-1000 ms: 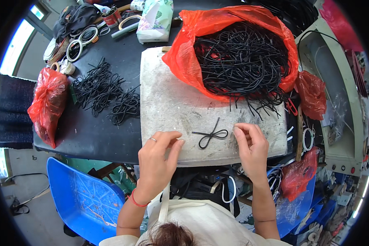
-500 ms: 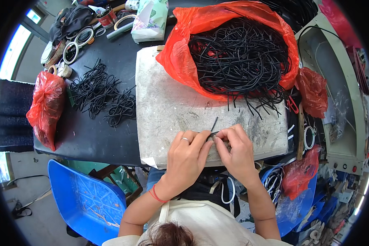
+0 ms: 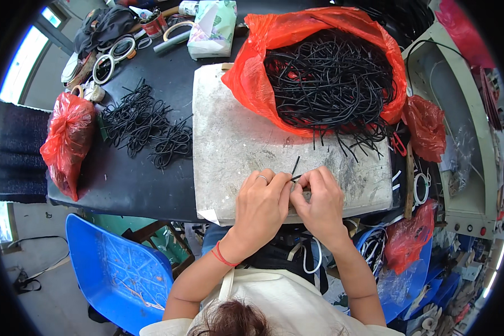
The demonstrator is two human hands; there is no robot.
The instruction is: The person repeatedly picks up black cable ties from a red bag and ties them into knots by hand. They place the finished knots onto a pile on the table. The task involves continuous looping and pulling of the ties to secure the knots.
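Observation:
My left hand [image 3: 261, 204] and my right hand [image 3: 321, 203] meet over the near edge of a worn whitish board [image 3: 229, 151]. Between their fingertips they pinch a thin black cord [image 3: 295, 166]; one short end sticks up and another lies across toward the right fingers. The rest of the cord is hidden by my fingers. Beyond my hands, an open red plastic bag [image 3: 252, 67] holds a large tangle of black cords [image 3: 330, 78], some hanging over its near rim. To the left, several looped bundles of black cord [image 3: 134, 120] lie on the dark tabletop [image 3: 134, 190].
A tied red bag [image 3: 67, 140] stands at the table's left end. Tape rolls [image 3: 103, 68] and a tissue pack [image 3: 213, 31] are at the back left. A blue plastic chair [image 3: 120, 263] is at lower left. Right of the board stands a pale metal machine [image 3: 470, 168].
Both hands have drawn slightly closer together, with the cord still pinched between them. The whole view has shifted a little, so the table's things appear slightly farther right.

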